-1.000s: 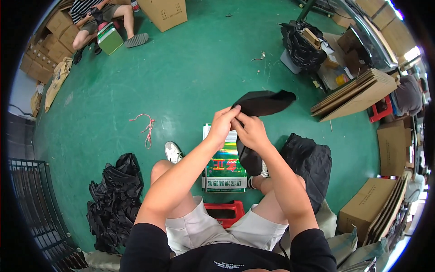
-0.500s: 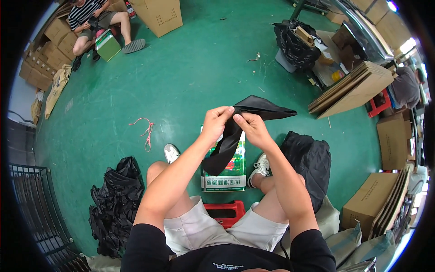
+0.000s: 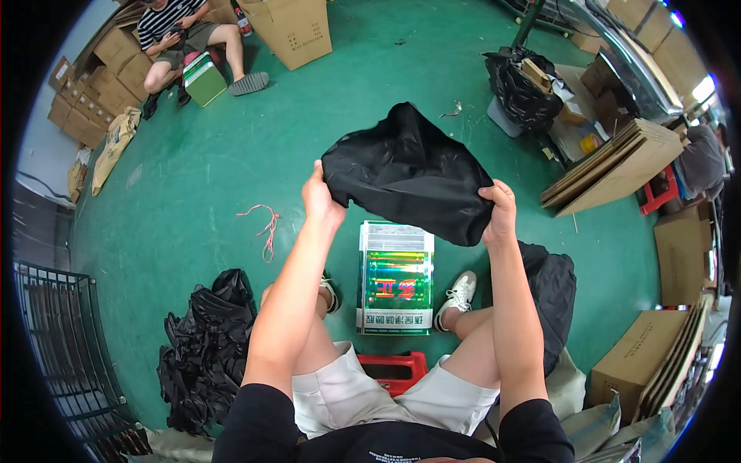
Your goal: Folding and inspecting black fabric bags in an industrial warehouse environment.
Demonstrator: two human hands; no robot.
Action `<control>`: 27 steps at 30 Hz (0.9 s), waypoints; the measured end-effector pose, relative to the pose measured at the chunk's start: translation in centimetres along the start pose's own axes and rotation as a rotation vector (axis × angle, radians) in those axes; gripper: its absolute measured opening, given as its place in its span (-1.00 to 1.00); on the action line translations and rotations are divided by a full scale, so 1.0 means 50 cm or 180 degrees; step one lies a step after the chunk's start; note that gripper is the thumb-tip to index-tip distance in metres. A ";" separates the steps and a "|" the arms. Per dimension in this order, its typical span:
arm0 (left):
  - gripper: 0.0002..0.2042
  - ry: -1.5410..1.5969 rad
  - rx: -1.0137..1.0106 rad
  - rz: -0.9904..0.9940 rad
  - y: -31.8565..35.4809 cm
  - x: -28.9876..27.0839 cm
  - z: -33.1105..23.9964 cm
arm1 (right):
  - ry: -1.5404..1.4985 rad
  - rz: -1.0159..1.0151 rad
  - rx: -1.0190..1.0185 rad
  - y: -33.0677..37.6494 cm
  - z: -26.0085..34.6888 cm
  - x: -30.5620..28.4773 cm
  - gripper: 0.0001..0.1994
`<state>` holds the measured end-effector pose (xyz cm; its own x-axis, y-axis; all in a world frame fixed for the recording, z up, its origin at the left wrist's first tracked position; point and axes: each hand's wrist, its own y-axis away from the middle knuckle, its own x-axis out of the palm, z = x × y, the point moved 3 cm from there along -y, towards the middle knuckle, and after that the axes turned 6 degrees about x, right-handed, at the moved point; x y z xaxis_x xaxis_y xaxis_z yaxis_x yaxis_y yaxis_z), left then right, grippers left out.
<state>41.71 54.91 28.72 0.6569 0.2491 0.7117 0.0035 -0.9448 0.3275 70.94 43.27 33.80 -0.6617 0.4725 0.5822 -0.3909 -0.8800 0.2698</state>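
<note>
A piece of black fabric [image 3: 409, 174] is stretched out in the air between my two hands; whether it is a bag or a cover I cannot tell. My left hand [image 3: 323, 199] grips its left edge, thumb up along the cloth. On the right side my right hand [image 3: 500, 208] pinches the other edge between thumb and fingers. Below, between my feet, stands a shiny green and white rectangular tin [image 3: 395, 282]. A heap of crumpled black fabric [image 3: 204, 347] lies on the floor by my left leg, and a full black bag [image 3: 548, 301] rests by my right leg.
A red plastic stool [image 3: 397, 370] is under me. Pink string [image 3: 268, 231] lies on the green floor. Flattened cartons [image 3: 614, 170] lean at the right, near a bin with a black liner [image 3: 521, 92]. Far left, another person [image 3: 181, 38] sits beside cartons [image 3: 289, 31].
My hands have moved apart, from close together to wide. The black fabric, earlier bunched and folded narrow, is now spread open and higher, leaving the tin uncovered.
</note>
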 end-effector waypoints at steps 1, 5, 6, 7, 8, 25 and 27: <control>-0.58 0.0010 -0.0016 0.0007 0.011 0.018 -0.001 | 0.0086 0.0354 -0.0064 -0.013 0.000 -0.010 -0.80; -0.63 -0.0225 -0.0487 0.0597 0.060 0.070 -0.008 | 0.0454 0.0204 0.0523 0.009 -0.012 0.053 -0.70; -0.65 -0.0465 -0.0668 0.0760 0.066 0.074 -0.007 | 0.0708 0.0435 0.0561 -0.018 -0.040 0.016 -0.64; -0.65 -0.0462 -0.0666 0.0760 0.063 0.072 -0.005 | 0.0711 0.0436 0.0560 -0.026 -0.043 0.005 -0.64; -0.70 -0.0718 -0.0418 0.0914 0.059 0.070 -0.004 | 0.0596 0.0688 0.0568 -0.031 -0.046 -0.001 -0.67; -0.65 0.0519 -0.0166 0.1026 0.018 0.042 -0.098 | 0.0046 0.0630 0.0449 -0.025 -0.023 0.012 -0.76; -0.66 0.0576 -0.0208 0.1103 0.007 0.041 -0.121 | -0.0217 0.1412 0.0175 -0.042 0.002 -0.032 -0.78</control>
<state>38.51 56.38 34.04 0.4672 -0.0433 0.8831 -0.2469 -0.9654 0.0833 72.87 44.36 32.39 -0.7132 0.0463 0.6994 -0.0433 -0.9988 0.0220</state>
